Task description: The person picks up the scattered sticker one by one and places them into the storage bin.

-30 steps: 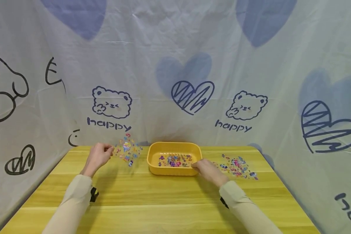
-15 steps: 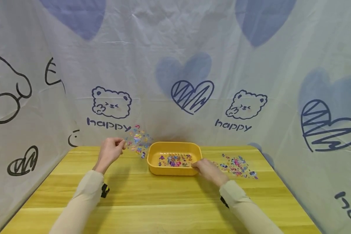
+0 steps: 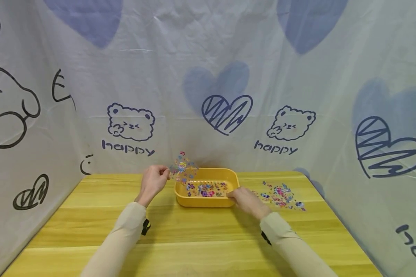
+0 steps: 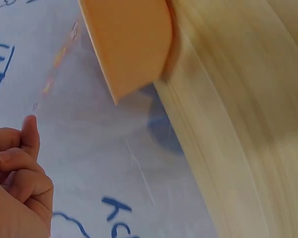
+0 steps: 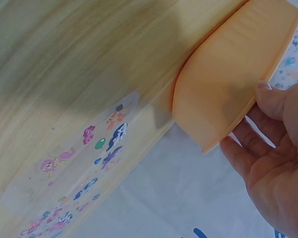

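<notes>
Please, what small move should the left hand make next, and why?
Probably lower the clear sticker sheet into the yellow basket: the left hand pinches it, it appears over the basket's left end, similar stickers lie inside, and the right hand grips the basket.

Clear thin sheet with small multicoloured prints [image 3: 182, 167], at left hand [image 3: 155, 179]: outline too faint, figures too small to tell in head view; nearly edge-on, blurred in left wrist view. Yellow rectangular plastic tray [image 3: 204, 202]: right end partly hidden by right hand [image 3: 246, 200]; cut off at top in both wrist views. Multicoloured pieces inside tray [image 3: 208, 189]: too small to make out. Long beige sleeves [image 3: 114, 242]: cut by bottom edge.
</notes>
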Demonstrator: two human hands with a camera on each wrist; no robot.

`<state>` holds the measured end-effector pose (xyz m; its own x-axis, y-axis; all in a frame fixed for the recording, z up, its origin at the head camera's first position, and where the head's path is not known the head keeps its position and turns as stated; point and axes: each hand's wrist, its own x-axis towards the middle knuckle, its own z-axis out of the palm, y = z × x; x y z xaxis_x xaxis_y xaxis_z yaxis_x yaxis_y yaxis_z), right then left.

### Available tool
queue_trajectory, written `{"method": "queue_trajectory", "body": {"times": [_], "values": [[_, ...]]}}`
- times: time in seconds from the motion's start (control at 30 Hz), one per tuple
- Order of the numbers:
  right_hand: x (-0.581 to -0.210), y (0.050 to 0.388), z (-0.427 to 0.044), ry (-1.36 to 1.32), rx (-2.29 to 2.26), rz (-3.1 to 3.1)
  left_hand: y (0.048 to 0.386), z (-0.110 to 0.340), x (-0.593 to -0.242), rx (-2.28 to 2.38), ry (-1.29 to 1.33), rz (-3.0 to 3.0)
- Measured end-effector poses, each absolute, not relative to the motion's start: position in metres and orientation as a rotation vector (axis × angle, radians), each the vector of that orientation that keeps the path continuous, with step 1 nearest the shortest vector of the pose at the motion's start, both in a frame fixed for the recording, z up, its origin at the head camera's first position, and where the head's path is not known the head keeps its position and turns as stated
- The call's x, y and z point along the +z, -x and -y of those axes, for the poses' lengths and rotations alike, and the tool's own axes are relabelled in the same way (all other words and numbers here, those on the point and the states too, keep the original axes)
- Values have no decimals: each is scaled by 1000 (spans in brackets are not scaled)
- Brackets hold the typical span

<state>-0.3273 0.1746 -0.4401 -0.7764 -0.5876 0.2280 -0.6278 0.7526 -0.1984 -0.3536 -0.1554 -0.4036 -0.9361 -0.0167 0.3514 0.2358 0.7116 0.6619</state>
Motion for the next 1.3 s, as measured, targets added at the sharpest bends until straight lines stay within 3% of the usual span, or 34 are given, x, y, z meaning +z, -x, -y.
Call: {"method": "queue_trajectory", "body": {"times": [0.63,1.07,1.3], "values": [[-442,330,-171,-1011,400,2785,356,88,-438,-1086,25,2610],[-442,327,-175,-979,424,2808,349,81,-443,-658,60,2834],[-441,327,-175,-989,435,2781,351,74,-443,-657,-11,2820]]}}
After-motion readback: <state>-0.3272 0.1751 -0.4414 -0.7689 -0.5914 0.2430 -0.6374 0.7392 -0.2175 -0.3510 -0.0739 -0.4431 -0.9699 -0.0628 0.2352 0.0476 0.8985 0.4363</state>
